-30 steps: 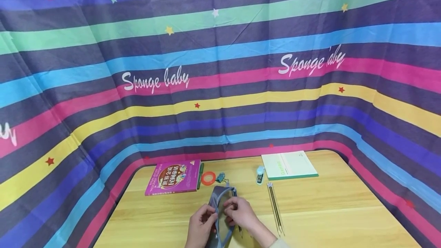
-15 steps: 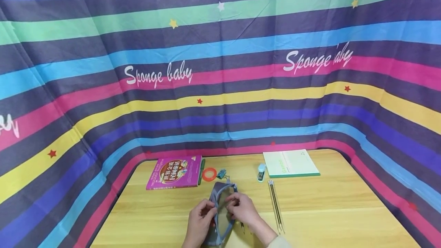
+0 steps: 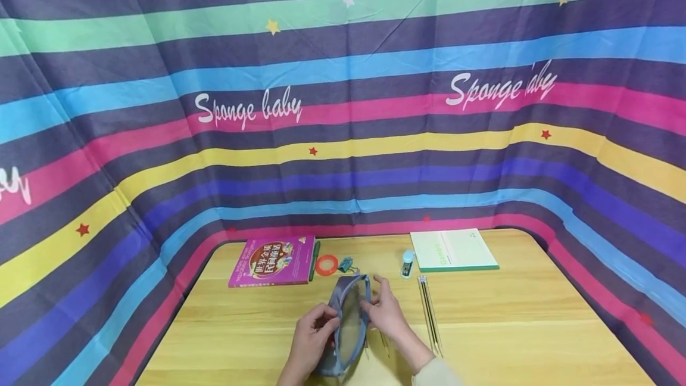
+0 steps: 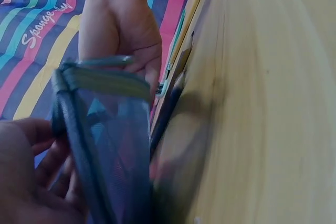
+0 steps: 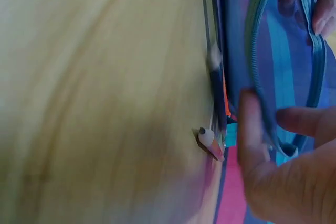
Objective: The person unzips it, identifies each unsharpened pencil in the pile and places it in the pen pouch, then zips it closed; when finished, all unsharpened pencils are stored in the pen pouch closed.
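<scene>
A blue-grey mesh pencil case (image 3: 334,302) stands unzipped, its long mouth gaping upward. My left hand (image 3: 311,335) pinches the left edge of the mouth between thumb and fingers. At the opposite edge is my right hand (image 3: 390,317); in the right wrist view its thumb (image 5: 251,129) and a finger lie on either side of the zip edge and pinch it. Pencils lie on the table right beside the case, one with a dark barrel (image 5: 217,77) and one reddish pencil (image 5: 210,142). The case partly covers them in the head view.
Behind the case lie an orange-red tape ring (image 3: 327,265) and a teal clip-like item (image 3: 346,264). A purple book (image 3: 274,260) is at back left. To the right are a light-blue capped item (image 3: 408,264), several pencils (image 3: 429,314) and a pale notebook (image 3: 454,250).
My right hand has moved from within the mouth of the pencil case to its right edge, and its fingers have spread. The left hand keeps its grip. The head view has tilted slightly.
</scene>
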{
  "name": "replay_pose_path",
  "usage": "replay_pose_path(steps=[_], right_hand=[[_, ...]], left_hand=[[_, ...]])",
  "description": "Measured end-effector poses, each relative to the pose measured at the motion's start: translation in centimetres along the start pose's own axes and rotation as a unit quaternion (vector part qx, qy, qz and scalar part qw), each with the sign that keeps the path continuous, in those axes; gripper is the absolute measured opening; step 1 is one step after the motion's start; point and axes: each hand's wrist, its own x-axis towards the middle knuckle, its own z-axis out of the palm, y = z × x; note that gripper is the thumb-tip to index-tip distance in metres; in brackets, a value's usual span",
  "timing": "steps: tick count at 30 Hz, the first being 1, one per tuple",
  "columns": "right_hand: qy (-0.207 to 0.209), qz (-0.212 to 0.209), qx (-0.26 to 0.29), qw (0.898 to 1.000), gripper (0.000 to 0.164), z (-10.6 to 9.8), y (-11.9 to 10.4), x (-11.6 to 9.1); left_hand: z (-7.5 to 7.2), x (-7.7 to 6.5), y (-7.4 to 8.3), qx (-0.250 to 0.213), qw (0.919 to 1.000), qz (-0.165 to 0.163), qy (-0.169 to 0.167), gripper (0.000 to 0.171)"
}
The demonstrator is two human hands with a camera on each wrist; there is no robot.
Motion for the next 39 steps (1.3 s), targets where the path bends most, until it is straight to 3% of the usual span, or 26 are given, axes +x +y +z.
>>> replay_pose_path(steps=[4,9,12,16,18,20,24,26,30,32,35,39], right_hand=[[-0.03,-0.014,0.015,0.999,0.084,0.0,-0.1,0.0],[-0.032,0.003,0.089,0.996,0.071,-0.2,-0.7,0.2],[-0.03,0.022,0.137,0.99,0.064,-0.5,-1.2,0.3],[-0.026,0.031,0.164,0.986,0.057,-0.9,-1.8,0.6],[-0.026,0.032,0.174,0.984,0.054,-1.0,-2.1,0.7],[-0.022,0.031,0.186,0.982,0.051,-1.1,-2.4,0.9],[-0.005,0.031,0.207,0.978,0.049,-1.5,-2.7,1.2],[0.004,0.031,0.19,0.981,0.049,-1.7,-2.8,1.0],[0.005,0.001,0.082,0.997,0.055,-1.7,-3.2,-0.3],[-0.008,-0.03,0.027,0.999,0.057,-1.2,-3.6,-1.3],[-0.059,-0.088,-0.01,0.994,0.051,-0.1,-4.0,-2.7],[-0.143,-0.147,-0.024,0.978,0.035,1.7,-4.6,-4.3]], left_hand=[[-0.6,-0.1,0.1,0.038,0.9973,0.002,-0.062,0.012],[-2.7,-1.0,-0.1,0.1,0.985,0.01,-0.14,0.028],[-4.0,-1.8,-0.5,0.125,0.9724,0.045,-0.192,0.054],[-4.4,-2.3,-0.6,0.194,0.9464,0.122,-0.228,0.081],[-4.2,-2.4,-0.4,0.231,0.9356,0.155,-0.217,0.078],[-4.0,-2.5,-0.1,0.255,0.9316,0.174,-0.192,0.067],[-4.1,-2.8,0.1,0.249,0.9409,0.193,-0.124,0.047],[-4.3,-3.0,0.1,0.237,0.948,0.195,-0.084,0.044],[-4.9,-3.2,0.0,0.217,0.9636,0.157,0.0,0.038],[-5.2,-3.2,0.1,0.21,0.9693,0.124,0.031,0.036],[-5.5,-2.9,0.3,0.212,0.9727,0.077,0.056,0.033],[-5.6,-2.6,0.4,0.215,0.974,0.042,0.056,0.032]])
